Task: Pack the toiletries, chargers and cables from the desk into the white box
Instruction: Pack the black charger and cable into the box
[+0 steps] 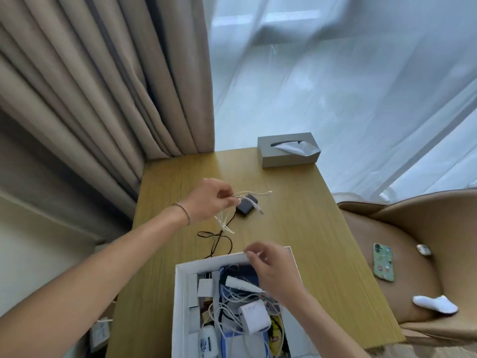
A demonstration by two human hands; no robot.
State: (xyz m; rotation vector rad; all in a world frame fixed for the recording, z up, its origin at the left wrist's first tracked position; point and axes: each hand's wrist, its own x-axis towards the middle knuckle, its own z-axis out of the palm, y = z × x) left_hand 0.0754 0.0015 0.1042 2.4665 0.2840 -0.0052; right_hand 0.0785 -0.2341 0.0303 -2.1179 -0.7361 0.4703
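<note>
With the white box (180, 293) standing at the near edge of the worktop (296, 215) and already crowded with a white charger (254, 320), loose white cables, a white tube (242, 284) and a small bottle (207, 341), the packing step is well advanced but not complete. Directly above the far rim of the box, the right hand (271, 270) hovers with the fingers loosely curled; its grip is narrow, and whether it pinches a cable end cannot be told, as that area is blurred. Further out, near the middle of the worktop, the left hand (206, 202) holds a bundle of white cable (227, 220): the grip is closed on the strands, the plug ends stick out toward the right and the loops hang below the fingers. Just beside that hand lies a black adapter (245, 206) with its black cord (216, 239) trailing back toward the box. At the far edge sits a grey tissue box (286, 153), apart from the task items. Judged from this layout, the step in hand is collection of the white cable. The next move calls for carrying the bundle back over the open box without snagging the black cord, then lowering it into free space. The adapter and its cord remain to be packed.
</note>
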